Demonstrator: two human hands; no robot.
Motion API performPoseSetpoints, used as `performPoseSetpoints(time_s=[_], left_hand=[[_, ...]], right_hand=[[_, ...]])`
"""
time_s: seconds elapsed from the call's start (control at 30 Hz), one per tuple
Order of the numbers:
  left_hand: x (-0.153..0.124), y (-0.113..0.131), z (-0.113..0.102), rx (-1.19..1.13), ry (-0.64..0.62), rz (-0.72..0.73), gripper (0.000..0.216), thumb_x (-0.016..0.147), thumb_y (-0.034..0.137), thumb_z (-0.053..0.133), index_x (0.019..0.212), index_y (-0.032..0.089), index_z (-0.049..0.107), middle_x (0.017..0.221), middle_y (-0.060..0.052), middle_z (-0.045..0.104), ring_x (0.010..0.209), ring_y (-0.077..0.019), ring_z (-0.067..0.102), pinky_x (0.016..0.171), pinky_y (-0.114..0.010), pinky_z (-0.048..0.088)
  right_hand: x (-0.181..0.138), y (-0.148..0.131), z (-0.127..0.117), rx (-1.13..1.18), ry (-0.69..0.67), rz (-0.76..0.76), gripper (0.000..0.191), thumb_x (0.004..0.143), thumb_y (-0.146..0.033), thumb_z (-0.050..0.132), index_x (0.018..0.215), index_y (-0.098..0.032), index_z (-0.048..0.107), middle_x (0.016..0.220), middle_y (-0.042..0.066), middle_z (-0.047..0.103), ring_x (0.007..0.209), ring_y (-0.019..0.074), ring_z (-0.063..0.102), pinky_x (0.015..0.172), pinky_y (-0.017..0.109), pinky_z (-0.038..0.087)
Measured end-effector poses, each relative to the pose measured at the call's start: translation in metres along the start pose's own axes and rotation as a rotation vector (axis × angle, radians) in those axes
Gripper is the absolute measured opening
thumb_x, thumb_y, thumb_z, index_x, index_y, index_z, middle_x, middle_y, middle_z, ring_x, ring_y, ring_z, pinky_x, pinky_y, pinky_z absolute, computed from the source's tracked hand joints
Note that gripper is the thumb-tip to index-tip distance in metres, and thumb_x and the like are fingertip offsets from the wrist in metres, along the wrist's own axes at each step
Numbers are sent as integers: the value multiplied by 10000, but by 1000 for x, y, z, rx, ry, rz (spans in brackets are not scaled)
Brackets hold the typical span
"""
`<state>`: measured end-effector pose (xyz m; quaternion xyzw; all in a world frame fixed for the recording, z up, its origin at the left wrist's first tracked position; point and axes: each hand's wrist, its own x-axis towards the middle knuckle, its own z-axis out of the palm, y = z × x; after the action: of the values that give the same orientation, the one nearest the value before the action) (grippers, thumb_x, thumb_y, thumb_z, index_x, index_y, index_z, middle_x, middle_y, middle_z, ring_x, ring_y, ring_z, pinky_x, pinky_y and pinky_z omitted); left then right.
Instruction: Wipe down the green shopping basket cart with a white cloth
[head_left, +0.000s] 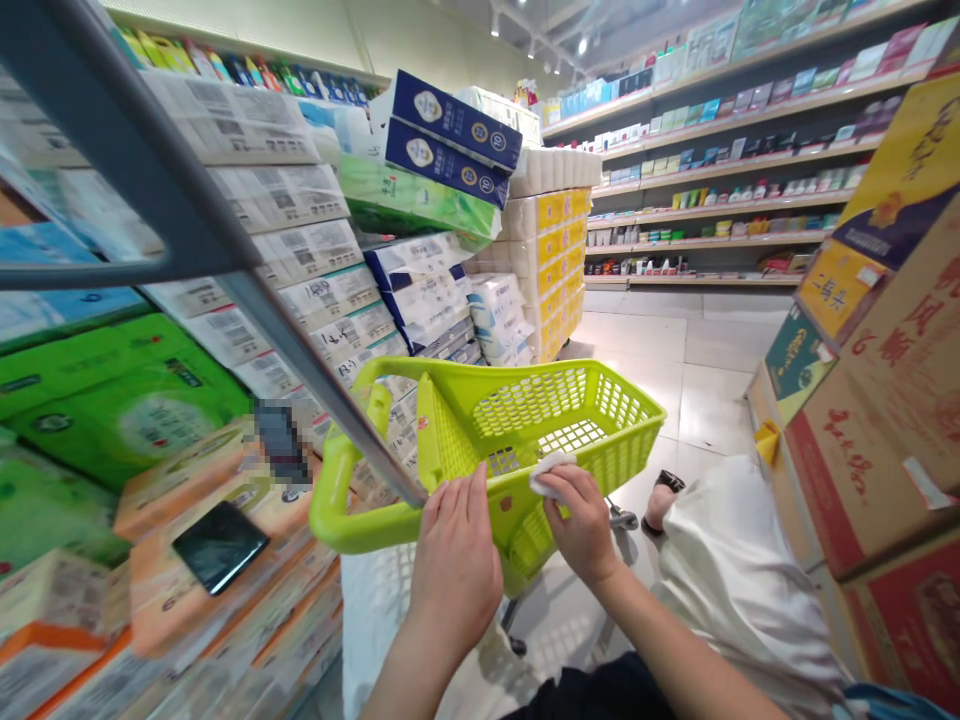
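A lime-green plastic shopping basket (600, 410) on small wheels stands tilted in front of me, its looped handle (337, 510) toward the left. My left hand (454, 555) rests flat on the basket's near rim, fingers stretched out. My right hand (577, 515) is closed on a small white cloth (550, 468) and presses it against the basket's rim and mesh wall.
Stacked tissue and paper packs fill the left. A dark phone (219, 545) lies on an orange pack. A grey metal bar (225, 260) crosses the upper left. Cardboard cartons (885, 400) stand on the right. Product shelves (720, 160) line the far aisle, with tiled floor (675, 340) between.
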<state>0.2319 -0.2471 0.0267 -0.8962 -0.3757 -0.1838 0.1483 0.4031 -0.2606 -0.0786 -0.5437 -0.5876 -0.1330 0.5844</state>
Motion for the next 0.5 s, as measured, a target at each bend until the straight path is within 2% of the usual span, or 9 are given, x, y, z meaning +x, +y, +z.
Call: performPoseSetpoints(time_s=[0.17,0.23,0.33,0.43,0.5], left_hand=[[3,4,2,21,3,14,673,674,90,434,1347,85,404,1255,-145,597,1185,-272,532,1053,-436,353],[3,2,3,18,-2,29,681,675,97,435,1354,87,393,1265,-141,593,1192,-269,528,1060,-430,352],[3,0,2,15,-1,37,677,669,85,430,1345,77,400,1264,-145,592,1194,-264,526,1063,-423,352],[3,1,3,10,4,23,669,664,70,428,1333,59,414,1243,-153,602,1176,-262,534,1066,-423,348],[4,3,3,6,8,16,669,662,68,428,1331,54,418,1235,-150,606,1168,-261,537,1069,-425,345]], right_hand=[[12,-43,17,193,-81,-89,267,889,-127,498,1089,-226,644,1004,65,658,992,181,598,886,343,516],[13,-44,19,208,-118,-115,252,890,-150,507,1087,-229,641,1014,62,652,998,183,590,891,344,509],[8,-16,11,114,-95,-82,245,864,-132,517,1061,-227,627,1032,65,625,1016,197,568,885,359,493],[3,21,2,-33,47,72,221,810,-94,519,973,-212,611,995,71,586,984,214,541,858,382,476],[1,30,3,-80,107,162,201,784,-91,518,930,-205,596,966,69,559,965,220,525,851,392,463]])
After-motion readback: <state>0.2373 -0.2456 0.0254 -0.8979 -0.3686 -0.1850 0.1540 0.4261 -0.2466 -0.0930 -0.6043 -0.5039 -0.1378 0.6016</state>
